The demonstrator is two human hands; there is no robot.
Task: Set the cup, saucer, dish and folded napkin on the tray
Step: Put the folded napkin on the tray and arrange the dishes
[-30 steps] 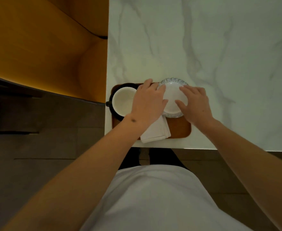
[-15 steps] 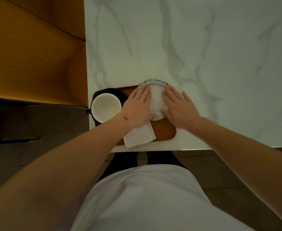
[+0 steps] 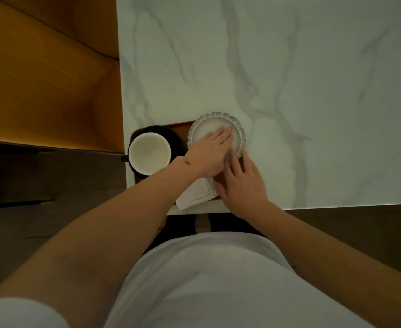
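Fluted dish (image 3: pixel 238 129) on the wooden tray (image 3: pixel 183 128), left hand (image 3: pixel 210 153) flat across it with straight fingers, right hand (image 3: pixel 242 185) flat beside the folded napkin (image 3: pixel 196 195), white cup (image 3: pixel 149 154) on dark saucer (image 3: pixel 174 139), all at the marble counter (image 3: pixel 265 67) edge.

Your left hand (image 3: pixel 210 153) lies just below the middle of the frame, palm down with fingers straight and close together, pointing toward the upper right. Your right hand (image 3: pixel 243 185) sits just below and right of it, flat too, its fingers loosely spread and aimed up and left. Both bare forearms run down to the frame's lower corners.
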